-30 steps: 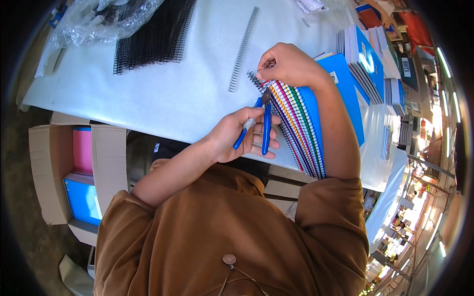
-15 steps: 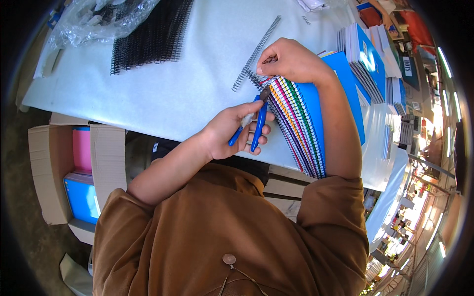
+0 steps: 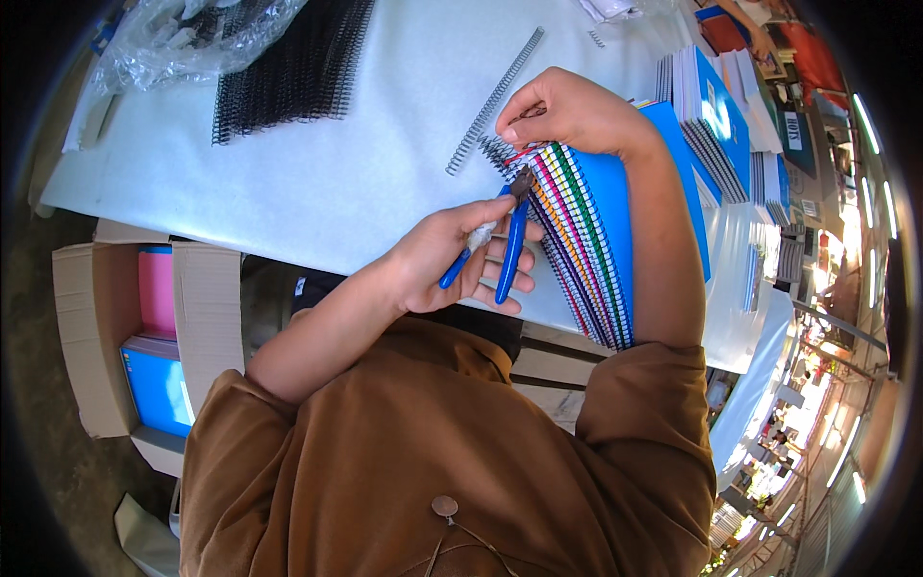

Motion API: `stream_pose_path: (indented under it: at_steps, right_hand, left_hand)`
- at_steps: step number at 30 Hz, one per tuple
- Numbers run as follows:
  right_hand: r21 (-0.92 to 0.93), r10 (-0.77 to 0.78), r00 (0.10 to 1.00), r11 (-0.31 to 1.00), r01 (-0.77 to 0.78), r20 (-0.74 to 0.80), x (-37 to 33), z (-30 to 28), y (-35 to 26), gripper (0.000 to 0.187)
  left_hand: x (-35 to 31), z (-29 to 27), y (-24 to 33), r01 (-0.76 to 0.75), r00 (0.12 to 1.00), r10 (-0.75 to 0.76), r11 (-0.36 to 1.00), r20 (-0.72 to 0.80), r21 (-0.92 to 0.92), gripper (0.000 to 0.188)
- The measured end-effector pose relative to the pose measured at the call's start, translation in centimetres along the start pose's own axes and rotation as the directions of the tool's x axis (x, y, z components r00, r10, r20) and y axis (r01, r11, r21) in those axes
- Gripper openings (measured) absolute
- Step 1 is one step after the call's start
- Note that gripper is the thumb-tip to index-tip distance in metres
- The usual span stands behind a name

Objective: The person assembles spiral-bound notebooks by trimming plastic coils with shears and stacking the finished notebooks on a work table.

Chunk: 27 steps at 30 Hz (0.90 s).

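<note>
My left hand [image 3: 437,252] grips wire cutters [image 3: 515,236] with blue handles, the handles spread apart and the dark jaws against the coils at the far end of the notebooks. Beyond the jaws, my right hand [image 3: 582,111] is closed in a pinch above that same end; what its fingertips hold is too small to make out. The spiral notebooks [image 3: 582,231] lie in a stack with their spines toward me, showing rows of purple, orange, pink and green, and a blue cover on top. Dark coil ends stick out past their far corner. A loose black spiral coil [image 3: 495,101] rests beside them.
Many black coils [image 3: 293,87] lie at the far left under a clear plastic bag [image 3: 197,53]. More blue-covered notebooks [image 3: 716,120] stand stacked at the right. An open cardboard box [image 3: 207,337] holding pink and blue books sits below the table's [image 3: 385,144] left edge.
The cutters have shifted slightly right and toward me, their handles spread a little wider and my left fingers straighter. My right hand has risen slightly away from me.
</note>
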State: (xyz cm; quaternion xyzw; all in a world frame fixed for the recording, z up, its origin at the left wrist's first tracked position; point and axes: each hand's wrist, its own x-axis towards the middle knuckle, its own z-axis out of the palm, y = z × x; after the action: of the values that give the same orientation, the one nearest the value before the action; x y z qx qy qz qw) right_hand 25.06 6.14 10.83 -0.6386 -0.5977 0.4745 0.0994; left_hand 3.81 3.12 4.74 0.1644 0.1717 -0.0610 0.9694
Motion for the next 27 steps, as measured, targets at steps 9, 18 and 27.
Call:
stream_pose_path:
  at_steps: [9, 18, 27]
  right_hand:
    - [-0.111, 0.024, 0.999, 0.993, -0.028, -0.037, 0.0, -0.1, -0.3, 0.026]
    - [-0.089, -0.014, 0.998, 0.996, 0.008, -0.061, -0.2, -0.1, -0.3, 0.025]
    - [-0.146, 0.0, 0.999, 0.989, -0.007, -0.048, -0.1, -0.1, -0.2, 0.021]
  left_hand:
    - [0.4, 0.0, 0.9, -0.008, 0.999, 0.016, 0.989, -0.052, 0.15, 0.052]
    - [1.0, -1.0, 1.1, 0.117, 0.974, -0.055, 0.953, 0.221, -0.28, 0.052]
    - [1.2, 1.0, 0.6, -0.039, 0.977, 0.07, 0.988, -0.202, 0.151, 0.046]
